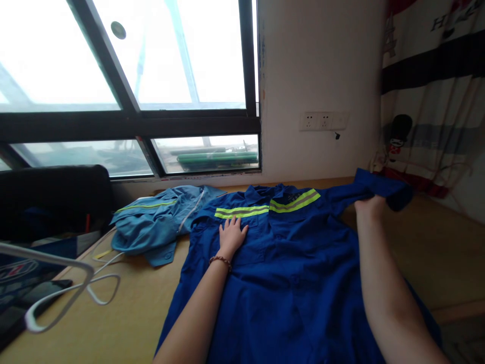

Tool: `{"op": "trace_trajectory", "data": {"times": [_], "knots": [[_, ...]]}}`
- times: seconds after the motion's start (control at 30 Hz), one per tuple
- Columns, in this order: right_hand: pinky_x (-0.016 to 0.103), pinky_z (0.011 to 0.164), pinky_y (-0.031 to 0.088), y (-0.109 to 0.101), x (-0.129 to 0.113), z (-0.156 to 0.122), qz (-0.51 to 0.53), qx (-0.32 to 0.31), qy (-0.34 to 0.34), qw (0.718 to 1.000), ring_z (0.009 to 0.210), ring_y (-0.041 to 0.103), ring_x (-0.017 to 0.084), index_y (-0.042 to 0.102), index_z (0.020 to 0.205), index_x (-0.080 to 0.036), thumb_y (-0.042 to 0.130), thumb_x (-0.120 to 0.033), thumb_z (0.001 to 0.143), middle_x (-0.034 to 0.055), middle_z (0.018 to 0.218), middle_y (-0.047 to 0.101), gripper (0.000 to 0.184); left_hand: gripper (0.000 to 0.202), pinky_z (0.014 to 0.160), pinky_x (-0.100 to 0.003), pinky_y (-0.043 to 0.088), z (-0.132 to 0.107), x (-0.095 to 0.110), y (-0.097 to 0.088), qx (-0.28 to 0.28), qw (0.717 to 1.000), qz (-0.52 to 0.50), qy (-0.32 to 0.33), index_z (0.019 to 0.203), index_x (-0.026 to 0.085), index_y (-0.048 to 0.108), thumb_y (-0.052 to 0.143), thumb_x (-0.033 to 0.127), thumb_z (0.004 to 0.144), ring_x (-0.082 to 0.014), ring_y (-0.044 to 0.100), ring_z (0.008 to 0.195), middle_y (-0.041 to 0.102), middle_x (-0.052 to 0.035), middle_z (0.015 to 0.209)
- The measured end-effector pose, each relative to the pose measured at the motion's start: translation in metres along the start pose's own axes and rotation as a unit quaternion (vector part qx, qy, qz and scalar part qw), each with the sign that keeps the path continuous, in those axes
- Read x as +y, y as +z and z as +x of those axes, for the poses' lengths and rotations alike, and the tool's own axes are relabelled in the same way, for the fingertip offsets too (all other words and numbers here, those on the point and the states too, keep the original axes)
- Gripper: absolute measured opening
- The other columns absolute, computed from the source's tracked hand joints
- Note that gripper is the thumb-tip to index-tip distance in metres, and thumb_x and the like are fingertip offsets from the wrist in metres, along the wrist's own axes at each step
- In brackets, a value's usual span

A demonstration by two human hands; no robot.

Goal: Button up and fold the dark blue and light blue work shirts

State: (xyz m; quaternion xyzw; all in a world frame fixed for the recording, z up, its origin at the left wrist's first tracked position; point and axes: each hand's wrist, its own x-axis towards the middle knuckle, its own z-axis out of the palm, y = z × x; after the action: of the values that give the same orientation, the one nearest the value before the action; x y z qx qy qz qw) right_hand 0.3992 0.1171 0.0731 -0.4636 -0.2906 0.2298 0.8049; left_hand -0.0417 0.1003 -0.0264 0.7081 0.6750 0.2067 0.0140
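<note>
I press my left hand (232, 236), spread flat, on the blue shirt (295, 253) while my right hand (370, 206) grips its sleeve (364, 183), best drawn straight with gentle tension

Matt, creased blue cloth shirt (288, 263); smooth tabletop (151, 303).

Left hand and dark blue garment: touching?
Touching. The head view shows the left hand resting palm-down on the chest of the dark blue garment.

head-worn view, facing forward and down, close over a table (140, 298), window (193, 55) ahead
</note>
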Motion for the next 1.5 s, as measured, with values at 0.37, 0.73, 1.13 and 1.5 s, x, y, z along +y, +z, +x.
{"op": "trace_trajectory", "data": {"times": [0.37, 0.73, 1.13, 1.5], "knots": [[0.024, 0.084, 0.041, 0.101, -0.032, -0.089, -0.537, -0.464, -0.204, 0.675, 0.087, 0.06, 0.017, 0.07, 0.083, -0.021, 0.051, -0.009, 0.064, 0.0022, 0.089, 0.068, 0.029, 0.054, 0.085, -0.042, 0.044, 0.005, -0.002, -0.03, -0.206, 0.583, -0.778, -0.112, 0.11, 0.011, 0.045, 0.042, 0.055, 0.079, -0.0271, 0.053, 0.104, 0.052, -0.0198, 0.115], [0.028, 0.087, 0.039, 0.12, -0.034, -0.142, -0.52, -0.572, -0.252, 0.582, 0.101, 0.051, 0.021, 0.055, 0.111, -0.019, 0.07, -0.034, 0.059, 0.0078, 0.111, 0.056, 0.057, 0.033, 0.068, -0.027, 0.051, -0.004, 0.01, -0.031, -0.304, 0.602, -0.733, -0.086, 0.108, 0.011, 0.051, 0.059, 0.017, 0.076, -0.0174, 0.063, 0.077, 0.056, -0.0163, 0.11], [0.026, 0.072, 0.04, 0.14, 0.049, -0.21, -0.337, -0.324, -0.264, 0.844, 0.076, 0.055, 0.015, 0.052, 0.085, -0.018, 0.033, -0.024, 0.088, 0.0051, 0.08, 0.057, 0.021, 0.014, 0.07, -0.027, 0.05, -0.001, 0.001, -0.017, -0.31, 0.6, -0.735, -0.071, 0.087, 0.007, 0.059, 0.057, 0.016, 0.078, -0.0157, 0.063, 0.068, 0.064, -0.0122, 0.078], [0.023, 0.06, 0.038, 0.147, -0.004, -0.22, -0.194, -0.32, -0.264, 0.889, 0.059, 0.049, 0.012, 0.051, 0.085, -0.019, 0.036, -0.034, 0.087, -0.0012, 0.065, 0.051, 0.021, 0.043, 0.087, -0.041, 0.043, -0.016, 0.045, -0.031, -0.375, 0.466, -0.795, -0.097, 0.105, 0.008, 0.055, 0.031, 0.039, 0.087, -0.0265, 0.057, 0.098, 0.062, -0.017, 0.101]]}}
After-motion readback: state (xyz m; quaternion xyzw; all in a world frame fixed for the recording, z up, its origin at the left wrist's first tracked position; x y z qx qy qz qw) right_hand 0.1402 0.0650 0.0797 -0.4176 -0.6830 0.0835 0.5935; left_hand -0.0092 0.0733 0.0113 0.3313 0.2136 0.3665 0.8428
